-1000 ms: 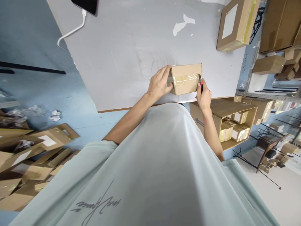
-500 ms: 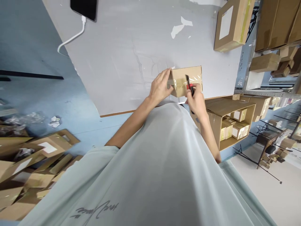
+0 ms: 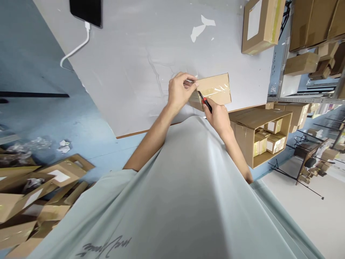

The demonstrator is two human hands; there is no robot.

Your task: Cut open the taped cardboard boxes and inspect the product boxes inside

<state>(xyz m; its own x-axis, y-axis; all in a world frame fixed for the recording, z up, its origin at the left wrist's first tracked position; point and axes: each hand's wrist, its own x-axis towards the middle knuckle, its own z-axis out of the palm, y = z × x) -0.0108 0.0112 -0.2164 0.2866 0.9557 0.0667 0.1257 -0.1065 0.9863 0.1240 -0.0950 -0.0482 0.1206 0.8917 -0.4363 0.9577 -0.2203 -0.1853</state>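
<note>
A small cardboard box with clear tape across its top lies near the front edge of the grey table. My left hand is closed on the box's far left corner, thumb and fingers pinching there. A red and black utility knife is gripped in my right hand. Its blade points up and left, with the tip at the box's left edge by the tape, close to my left thumb. Whether the blade is in the tape is too small to tell.
A larger taped box with a white label stands at the table's far right. A black phone with a white cable lies far left. Right of me is an open carton of small boxes; opened cartons heap on the floor at left.
The knife has moved left from the middle of the box top to its left edge. My left hand has shifted from the box's side up to its far corner, fingers now pinched together.
</note>
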